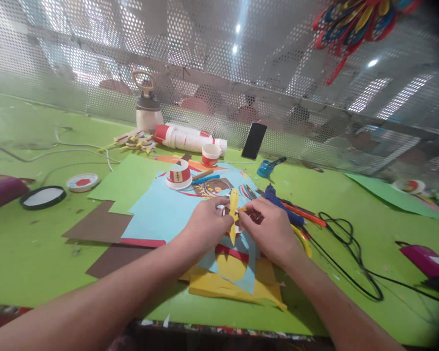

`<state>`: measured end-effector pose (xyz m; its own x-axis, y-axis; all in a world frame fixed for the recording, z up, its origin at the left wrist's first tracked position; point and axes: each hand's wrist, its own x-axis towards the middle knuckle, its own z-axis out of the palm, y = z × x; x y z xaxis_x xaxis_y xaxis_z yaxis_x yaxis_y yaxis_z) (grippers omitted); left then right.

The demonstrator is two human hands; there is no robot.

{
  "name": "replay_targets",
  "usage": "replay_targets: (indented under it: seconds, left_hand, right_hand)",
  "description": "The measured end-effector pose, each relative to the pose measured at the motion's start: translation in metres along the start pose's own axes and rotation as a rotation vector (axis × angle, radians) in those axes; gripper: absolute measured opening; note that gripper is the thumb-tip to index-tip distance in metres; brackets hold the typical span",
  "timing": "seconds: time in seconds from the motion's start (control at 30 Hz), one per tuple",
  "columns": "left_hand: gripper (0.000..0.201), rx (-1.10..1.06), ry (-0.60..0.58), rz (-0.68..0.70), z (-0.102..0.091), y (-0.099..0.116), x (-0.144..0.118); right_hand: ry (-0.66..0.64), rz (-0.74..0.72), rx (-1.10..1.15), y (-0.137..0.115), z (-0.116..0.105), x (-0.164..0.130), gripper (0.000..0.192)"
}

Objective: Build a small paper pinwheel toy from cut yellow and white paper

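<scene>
Above the light blue paper sheets [149,209], both hands meet at a small round paper craft [237,225] with white, brown and yellow parts. A pointed yellow paper strip [233,209] stands along its front. My left hand [210,222] is closed on the craft, its thumb against the strip. My right hand [267,226] pinches at the craft's right side, where a bit of yellow paper [242,209] shows by the fingertips. The fingers hide much of the craft. Just right of my right hand lies a blue glue gun [292,214], beside orange-handled scissors [310,215].
A red and white paper cup [179,175] stands upside down behind my hands, near another cup [211,155] and a stack of cups [190,138]. A phone [254,140] leans behind a blue jar [265,168]. Black cable [351,261] loops at right. Yellow paper [234,287] lies in front.
</scene>
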<state>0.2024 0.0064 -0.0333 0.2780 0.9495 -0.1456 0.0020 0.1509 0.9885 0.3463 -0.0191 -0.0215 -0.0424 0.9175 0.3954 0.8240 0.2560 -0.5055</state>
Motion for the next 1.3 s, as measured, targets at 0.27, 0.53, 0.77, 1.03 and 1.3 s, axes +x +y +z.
replay_targets:
  seconds: [0.27,0.53,0.77,1.03,1.3]
  left_hand:
    - [0.029,0.044,0.008,0.006,0.001,0.0,0.0]
    - [0.034,0.01,0.009,0.006,0.0,0.001,0.0]
    - [0.036,0.007,0.008,0.007,0.0,-0.001,0.0]
    - [0.032,-0.02,-0.005,-0.02,0.0,0.005,-0.003]
    - [0.033,-0.093,-0.024,-0.053,0.001,0.006,-0.003]
  right_hand:
    - [0.009,-0.012,-0.005,0.0,0.001,-0.001,0.014]
    - [-0.022,0.024,0.031,-0.002,-0.002,-0.001,0.016]
    - [-0.045,0.074,0.078,-0.004,-0.003,0.0,0.017]
    - [0.01,0.098,0.148,0.001,-0.01,0.002,0.016]
    - [0.044,0.104,0.199,0.007,-0.013,0.003,0.018]
